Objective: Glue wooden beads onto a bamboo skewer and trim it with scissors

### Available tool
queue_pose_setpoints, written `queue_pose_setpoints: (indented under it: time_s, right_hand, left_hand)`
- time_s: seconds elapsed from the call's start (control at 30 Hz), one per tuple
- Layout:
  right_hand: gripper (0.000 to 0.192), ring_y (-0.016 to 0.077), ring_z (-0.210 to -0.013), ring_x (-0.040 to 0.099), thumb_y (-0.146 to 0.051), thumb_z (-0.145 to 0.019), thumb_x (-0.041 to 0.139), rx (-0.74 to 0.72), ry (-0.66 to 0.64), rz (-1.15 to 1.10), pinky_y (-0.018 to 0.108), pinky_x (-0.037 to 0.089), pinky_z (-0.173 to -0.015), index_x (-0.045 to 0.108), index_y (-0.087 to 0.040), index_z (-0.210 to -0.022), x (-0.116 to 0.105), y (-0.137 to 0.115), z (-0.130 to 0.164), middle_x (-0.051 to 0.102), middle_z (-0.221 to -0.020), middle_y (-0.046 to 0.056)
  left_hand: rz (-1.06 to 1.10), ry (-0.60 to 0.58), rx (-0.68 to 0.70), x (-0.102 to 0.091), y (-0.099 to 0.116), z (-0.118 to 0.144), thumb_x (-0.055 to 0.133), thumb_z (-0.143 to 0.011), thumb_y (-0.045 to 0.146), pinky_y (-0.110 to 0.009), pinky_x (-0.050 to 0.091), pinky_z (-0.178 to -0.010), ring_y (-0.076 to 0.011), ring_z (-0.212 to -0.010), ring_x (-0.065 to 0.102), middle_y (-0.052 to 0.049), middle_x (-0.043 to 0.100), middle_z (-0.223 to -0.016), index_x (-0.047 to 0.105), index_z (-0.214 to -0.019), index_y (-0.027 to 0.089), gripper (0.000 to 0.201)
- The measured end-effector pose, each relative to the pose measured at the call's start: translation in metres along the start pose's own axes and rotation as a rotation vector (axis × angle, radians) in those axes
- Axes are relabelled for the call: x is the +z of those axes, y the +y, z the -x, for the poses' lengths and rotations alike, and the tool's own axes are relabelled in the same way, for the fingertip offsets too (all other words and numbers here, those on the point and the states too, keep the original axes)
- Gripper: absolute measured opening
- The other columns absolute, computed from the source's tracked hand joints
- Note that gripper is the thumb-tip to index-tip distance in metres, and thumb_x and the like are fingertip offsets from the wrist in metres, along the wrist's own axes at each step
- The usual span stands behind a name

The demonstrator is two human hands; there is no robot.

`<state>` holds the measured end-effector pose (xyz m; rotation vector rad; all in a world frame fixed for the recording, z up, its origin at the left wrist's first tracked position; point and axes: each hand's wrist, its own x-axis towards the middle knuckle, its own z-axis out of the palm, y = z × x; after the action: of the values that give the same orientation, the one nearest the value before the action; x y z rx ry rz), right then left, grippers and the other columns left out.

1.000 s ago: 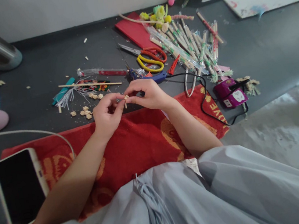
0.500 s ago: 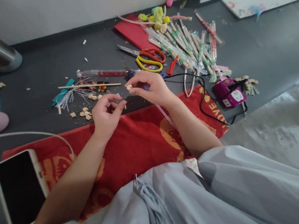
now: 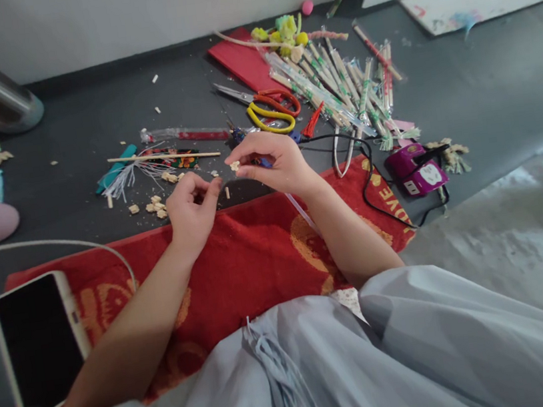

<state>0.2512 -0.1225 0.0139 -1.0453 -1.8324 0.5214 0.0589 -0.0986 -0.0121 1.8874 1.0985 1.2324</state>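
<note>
Between the thumb and fingertips of my right hand [image 3: 273, 163] is a small pale flower-shaped piece [image 3: 234, 166], its face turned toward me. My left hand [image 3: 192, 208] is just to its left, thumb and index finger pinched together; whatever lies in that pinch is too small to make out. The hands are apart, above the near edge of the grey surface. Beyond my left hand, several similar pale pieces [image 3: 155, 207] lie among crumbs. A thin wooden stick [image 3: 164, 156] rests across white strands [image 3: 127, 176] and a dark patterned cloth strip.
Scissors [image 3: 271, 112] with red and yellow handles lie beyond my right hand. Wrapped sticks [image 3: 342, 79] are heaped at the back right, near a purple power adapter [image 3: 419, 172] with a black cord. A red towel [image 3: 249, 260] covers the front; a phone [image 3: 42, 347] is at left.
My left thumb and index finger have closed together from slightly apart. My right hand has turned the pale piece slightly, so its flower shape shows more.
</note>
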Motion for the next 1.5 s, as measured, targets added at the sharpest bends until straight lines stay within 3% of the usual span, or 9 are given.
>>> queue_pose_setpoints:
  time_s: [0.13,0.2,0.33,0.43,0.57,0.87,1.1,1.5]
  right_hand:
    - [0.038,0.0093,-0.074,0.057,-0.052,-0.090,0.056,-0.009,-0.004,-0.009,0.025,0.050,-0.072,0.068,-0.017,-0.099,0.001,0.001,0.000,0.066,-0.086,0.003]
    - [0.036,0.0090,-0.073,0.057,-0.050,-0.090,0.057,-0.012,-0.006,-0.020,0.024,0.049,-0.072,0.068,-0.017,-0.098,0.001,0.001,0.000,0.066,-0.084,0.002]
    - [0.034,0.0088,-0.073,0.056,-0.046,-0.090,0.059,-0.013,-0.019,-0.043,0.024,0.047,-0.070,0.069,-0.015,-0.097,0.003,0.004,0.000,0.065,-0.082,0.002]
    - [0.032,0.0087,-0.073,0.057,-0.044,-0.090,0.061,-0.021,-0.016,-0.047,0.023,0.045,-0.069,0.069,-0.014,-0.095,0.004,0.004,0.000,0.066,-0.081,0.002]
    - [0.030,0.0082,-0.072,0.057,-0.042,-0.090,0.061,-0.041,-0.024,-0.031,0.023,0.045,-0.070,0.070,-0.013,-0.091,0.005,0.003,0.000,0.067,-0.078,0.002]
    - [0.033,0.0088,-0.072,0.058,-0.043,-0.090,0.060,-0.090,-0.091,-0.011,0.022,0.045,-0.069,0.069,-0.011,-0.090,0.009,0.008,0.001,0.067,-0.077,0.003]
    - [0.033,0.0097,-0.073,0.060,-0.043,-0.091,0.059,-0.104,-0.105,0.003,0.023,0.045,-0.071,0.069,-0.012,-0.089,0.012,0.007,0.001,0.070,-0.079,0.004]
    - [0.032,0.0094,-0.072,0.059,-0.043,-0.091,0.059,-0.107,-0.128,-0.006,0.023,0.045,-0.071,0.069,-0.012,-0.091,0.014,0.005,0.002,0.069,-0.078,0.003]
  left_hand:
    - [-0.010,-0.035,0.014,-0.002,0.000,-0.001,0.056,-0.089,0.048,-0.027,0.028,-0.049,-0.0088,-0.048,0.032,0.005,0.035,-0.047,0.038,-0.051,0.019,0.051]
    - [0.017,-0.028,-0.005,-0.002,-0.002,-0.001,0.053,-0.091,0.049,-0.027,0.029,-0.049,-0.0089,-0.048,0.035,0.004,0.037,-0.048,0.041,-0.053,0.020,0.049]
    - [0.115,-0.036,-0.037,0.000,-0.003,0.000,0.059,-0.087,0.046,-0.024,0.030,-0.046,-0.0079,-0.045,0.039,0.006,0.045,-0.055,0.060,-0.087,0.024,0.023]
    - [0.069,-0.054,0.033,-0.001,0.000,0.004,0.059,-0.088,0.042,-0.023,0.035,-0.049,-0.0067,-0.048,0.043,0.004,0.057,-0.067,0.064,-0.105,0.024,0.025]
    - [-0.041,-0.044,0.139,-0.003,0.005,0.008,0.058,-0.089,0.037,-0.022,0.041,-0.056,-0.0074,-0.055,0.049,0.001,0.066,-0.078,0.070,-0.103,0.023,0.023]
    - [-0.105,-0.066,0.132,-0.004,0.007,0.008,0.060,-0.087,0.035,-0.022,0.042,-0.057,-0.0081,-0.058,0.053,-0.001,0.072,-0.079,0.073,-0.094,0.020,0.020]
    - [-0.077,-0.069,0.099,-0.005,0.008,0.006,0.063,-0.085,0.034,-0.022,0.038,-0.051,-0.0076,-0.052,0.049,0.002,0.065,-0.065,0.071,-0.082,0.019,0.017]
    - [-0.006,-0.110,0.151,-0.004,0.004,0.007,0.055,-0.090,0.038,-0.020,0.028,-0.042,-0.0052,-0.040,0.034,0.008,0.040,-0.050,0.059,-0.081,0.019,0.021]
